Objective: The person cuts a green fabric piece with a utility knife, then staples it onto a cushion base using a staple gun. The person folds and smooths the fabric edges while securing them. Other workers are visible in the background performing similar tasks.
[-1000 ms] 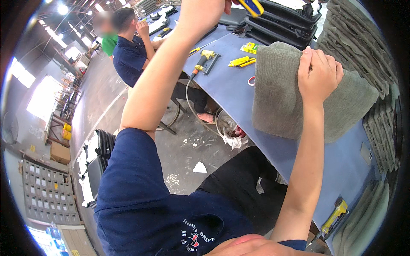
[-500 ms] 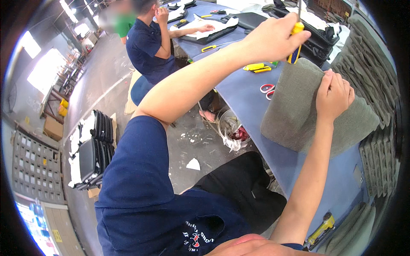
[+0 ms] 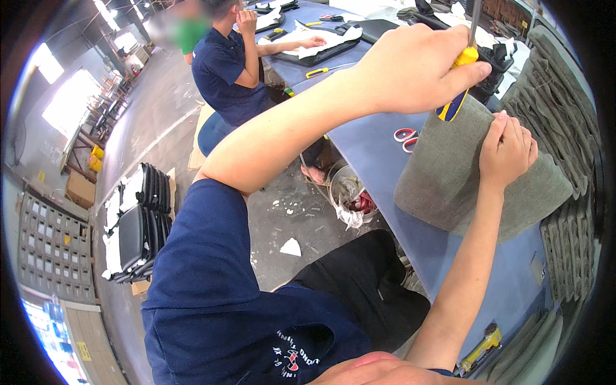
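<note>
My left hand (image 3: 423, 69) is wrapped round the yellow and blue handle of a screwdriver (image 3: 453, 106). Its metal shaft points up and away, and the handle's butt end hangs over the far edge of a grey-green fabric-covered pad (image 3: 443, 173). My right hand (image 3: 508, 153) grips that pad near its far right edge, fingers bent and pressed together. The pad lies on the blue-grey table (image 3: 366, 151). Red-handled scissors (image 3: 405, 138) lie against its left side, their blades hidden under it.
Stacked grey-green fabric pieces (image 3: 545, 96) line the table's right side. A yellow tool (image 3: 484, 346) lies near the front right. A co-worker (image 3: 228, 77) sits at the far left by a black-and-white panel (image 3: 321, 50). A scrap bucket (image 3: 350, 192) stands beside the table; black panels (image 3: 138, 224) are piled on the floor.
My left hand has moved right and slightly down with the screwdriver, and my forearm now covers the yellow tools on the table. My right hand stays on the pad, shifted only slightly.
</note>
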`<action>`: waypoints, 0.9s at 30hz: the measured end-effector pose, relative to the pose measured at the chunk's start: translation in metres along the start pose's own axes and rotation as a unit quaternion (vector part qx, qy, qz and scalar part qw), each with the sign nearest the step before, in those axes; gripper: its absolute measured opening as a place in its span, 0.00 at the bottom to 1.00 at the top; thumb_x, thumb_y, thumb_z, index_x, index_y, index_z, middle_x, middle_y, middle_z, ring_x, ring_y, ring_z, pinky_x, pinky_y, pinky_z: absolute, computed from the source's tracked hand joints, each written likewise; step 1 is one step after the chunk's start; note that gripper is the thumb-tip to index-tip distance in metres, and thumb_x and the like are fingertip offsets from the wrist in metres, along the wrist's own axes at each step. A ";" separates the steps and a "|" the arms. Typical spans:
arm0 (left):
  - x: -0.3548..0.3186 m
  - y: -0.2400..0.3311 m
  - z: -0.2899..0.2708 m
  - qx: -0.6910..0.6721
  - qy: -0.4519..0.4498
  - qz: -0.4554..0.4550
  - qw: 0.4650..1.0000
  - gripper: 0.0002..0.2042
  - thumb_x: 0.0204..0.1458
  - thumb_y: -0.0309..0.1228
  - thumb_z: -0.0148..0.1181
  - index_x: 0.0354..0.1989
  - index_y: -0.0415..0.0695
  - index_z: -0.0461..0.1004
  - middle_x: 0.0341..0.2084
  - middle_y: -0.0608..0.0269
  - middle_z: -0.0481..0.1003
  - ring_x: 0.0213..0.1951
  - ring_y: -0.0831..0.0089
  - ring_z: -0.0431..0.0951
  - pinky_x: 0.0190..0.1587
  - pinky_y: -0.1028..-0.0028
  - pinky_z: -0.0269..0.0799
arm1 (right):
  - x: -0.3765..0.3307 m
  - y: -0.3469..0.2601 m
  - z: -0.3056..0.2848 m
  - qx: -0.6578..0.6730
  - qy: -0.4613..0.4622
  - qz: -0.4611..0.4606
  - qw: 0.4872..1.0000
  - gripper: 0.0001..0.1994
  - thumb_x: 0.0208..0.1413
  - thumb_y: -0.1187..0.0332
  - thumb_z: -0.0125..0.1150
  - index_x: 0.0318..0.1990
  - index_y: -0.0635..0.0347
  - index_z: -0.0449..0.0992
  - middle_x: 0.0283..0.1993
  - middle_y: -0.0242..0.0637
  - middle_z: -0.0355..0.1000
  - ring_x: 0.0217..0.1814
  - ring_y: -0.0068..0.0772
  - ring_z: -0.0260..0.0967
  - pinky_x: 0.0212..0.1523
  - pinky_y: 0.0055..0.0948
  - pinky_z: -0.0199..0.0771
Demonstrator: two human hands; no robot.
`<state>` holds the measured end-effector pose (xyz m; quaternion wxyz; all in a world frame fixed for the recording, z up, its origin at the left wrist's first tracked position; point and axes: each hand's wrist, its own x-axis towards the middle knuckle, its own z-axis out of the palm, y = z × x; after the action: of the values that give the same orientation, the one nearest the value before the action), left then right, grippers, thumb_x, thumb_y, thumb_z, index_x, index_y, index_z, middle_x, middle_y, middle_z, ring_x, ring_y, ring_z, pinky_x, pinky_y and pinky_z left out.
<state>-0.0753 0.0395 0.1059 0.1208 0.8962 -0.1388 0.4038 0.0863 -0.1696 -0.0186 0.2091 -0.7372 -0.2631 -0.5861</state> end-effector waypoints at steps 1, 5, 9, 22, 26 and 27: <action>0.002 0.003 -0.002 -0.024 0.006 0.002 1.000 0.23 0.70 0.51 0.63 0.43 0.39 0.79 0.24 0.47 0.83 0.31 0.46 0.87 0.38 0.51 0.82 | 0.000 -0.001 -0.001 -0.001 -0.002 0.002 1.000 0.14 0.73 0.58 0.61 0.34 0.46 0.87 0.35 0.22 0.82 0.45 0.28 0.79 0.57 0.37 0.68; 0.014 0.005 0.009 -0.090 0.046 0.002 0.995 0.18 0.74 0.44 0.60 0.46 0.38 0.74 0.27 0.42 0.83 0.31 0.41 0.86 0.37 0.50 0.80 | 0.000 0.002 -0.003 -0.002 -0.009 0.010 1.000 0.14 0.73 0.58 0.61 0.34 0.46 0.86 0.35 0.22 0.81 0.44 0.29 0.78 0.58 0.37 0.68; 0.040 -0.011 0.007 -0.044 0.113 0.042 0.992 0.16 0.76 0.41 0.58 0.49 0.37 0.73 0.32 0.33 0.81 0.37 0.29 0.83 0.41 0.46 0.79 | 0.000 -0.001 -0.002 0.026 0.006 0.019 0.999 0.14 0.73 0.58 0.61 0.34 0.47 0.86 0.35 0.22 0.81 0.45 0.30 0.78 0.60 0.38 0.67; 0.062 -0.075 0.023 -0.233 0.058 -0.176 0.955 0.20 0.78 0.47 0.56 0.49 0.38 0.76 0.30 0.54 0.84 0.30 0.62 0.86 0.34 0.62 0.80 | 0.001 -0.001 -0.004 0.044 0.012 0.024 0.999 0.13 0.70 0.59 0.63 0.33 0.50 0.86 0.33 0.26 0.79 0.43 0.35 0.76 0.61 0.44 0.67; 0.034 -0.051 0.042 -0.149 -0.125 -0.139 0.971 0.21 0.77 0.49 0.58 0.52 0.40 0.77 0.28 0.58 0.82 0.26 0.74 0.83 0.28 0.70 0.79 | 0.000 -0.001 -0.003 0.071 0.037 0.032 0.996 0.12 0.68 0.59 0.65 0.31 0.49 0.85 0.32 0.24 0.78 0.43 0.33 0.75 0.60 0.44 0.67; 0.037 -0.049 0.040 -0.116 -0.122 -0.200 0.965 0.21 0.77 0.50 0.59 0.55 0.40 0.76 0.28 0.58 0.82 0.27 0.74 0.84 0.29 0.71 0.80 | 0.001 -0.003 -0.002 0.080 0.045 0.038 0.995 0.12 0.68 0.60 0.65 0.31 0.49 0.85 0.32 0.23 0.78 0.42 0.33 0.75 0.60 0.44 0.67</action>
<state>-0.0073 0.0663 0.1030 0.2841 0.9281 -0.0165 0.2401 0.0835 -0.1684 -0.0171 0.3013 -0.7005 -0.2715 -0.5872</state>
